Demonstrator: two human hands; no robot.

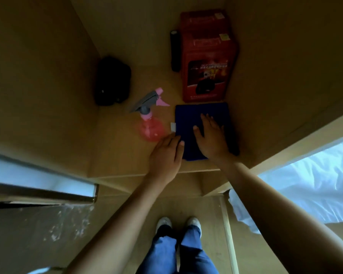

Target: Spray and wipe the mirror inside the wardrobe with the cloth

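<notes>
Both hands are down on the wardrobe shelf (127, 155). Right hand (211, 138) lies flat on the cloth (188, 119), fingers spread and straight, pressing rather than gripping. Left hand (165, 155) sits at the cloth's near-left edge, fingers loosely extended, holding nothing as far as I can tell.

Cloth first since it's bigger: dark blue, folded into a rectangle, long side running away from the person, white tag on the left edge. Looks soft and light, so it'll flop once lifted; I'd pinch a folded edge or scoop under it.

Bottle (150, 123) stands just left of the cloth, upright but leaning in this wide view, pink body, grey trigger head, nozzle aimed back-right toward the red box (206, 56). Probably light plastic and a bit slick; grab the neck under the trigger.
</notes>
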